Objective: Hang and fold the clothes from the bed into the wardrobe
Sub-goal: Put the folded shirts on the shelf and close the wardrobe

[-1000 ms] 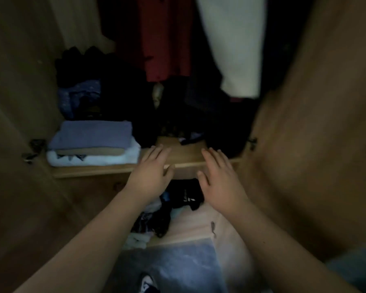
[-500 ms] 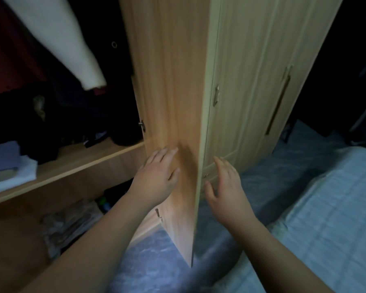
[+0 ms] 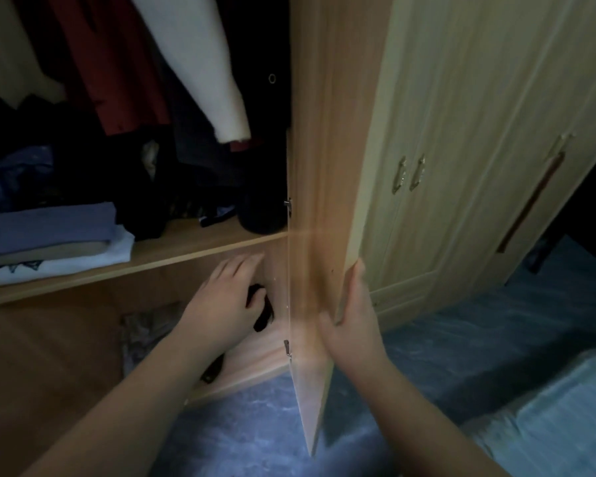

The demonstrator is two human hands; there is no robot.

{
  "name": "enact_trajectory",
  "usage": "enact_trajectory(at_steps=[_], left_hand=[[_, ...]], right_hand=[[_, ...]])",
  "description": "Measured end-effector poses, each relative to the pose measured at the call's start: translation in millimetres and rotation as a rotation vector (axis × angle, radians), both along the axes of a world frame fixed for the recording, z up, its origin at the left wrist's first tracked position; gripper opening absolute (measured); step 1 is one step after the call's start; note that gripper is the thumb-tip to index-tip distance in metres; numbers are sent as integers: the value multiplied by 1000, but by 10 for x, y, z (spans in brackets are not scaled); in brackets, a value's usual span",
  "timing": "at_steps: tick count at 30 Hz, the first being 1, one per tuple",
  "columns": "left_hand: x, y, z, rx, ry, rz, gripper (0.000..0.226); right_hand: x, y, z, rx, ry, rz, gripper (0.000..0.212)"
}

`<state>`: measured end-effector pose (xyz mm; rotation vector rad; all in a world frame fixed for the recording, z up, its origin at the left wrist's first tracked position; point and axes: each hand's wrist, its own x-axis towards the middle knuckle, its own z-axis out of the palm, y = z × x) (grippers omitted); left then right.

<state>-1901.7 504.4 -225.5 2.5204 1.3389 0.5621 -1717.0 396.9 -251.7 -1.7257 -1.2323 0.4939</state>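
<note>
Wood wardrobe door (image 3: 319, 187) open | R hand (image 3: 353, 318) grips edge | clothes (image 3: 54, 232) folded

The open wardrobe door (image 3: 319, 187) splits the centre of the frame, hanging clothes (image 3: 186, 63) and folded stacks (image 3: 49, 235) crowd the upper-left shelf (image 3: 193, 249), leaving a bare shelf strip and the darker lower-left compartment (image 3: 83, 339).
</note>
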Motion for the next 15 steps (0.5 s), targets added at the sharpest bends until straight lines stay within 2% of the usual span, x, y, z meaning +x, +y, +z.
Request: enact_trajectory(at_steps=[3, 8, 12, 15], left_hand=[[-195, 78, 16, -13, -34, 48, 59], [-683, 377, -34, -24, -52, 153, 62], [-1238, 796, -134, -68, -73, 280, 63], [-1662, 1151, -207, -83, -81, 364, 61]], right_hand=[[-331, 143, -84, 20, -106, 121, 94], [-853, 622, -131, 49, -457, 309, 95], [-1290, 1303, -168, 102, -543, 484, 90], [-1648, 1917, -240, 100, -581, 522, 90]])
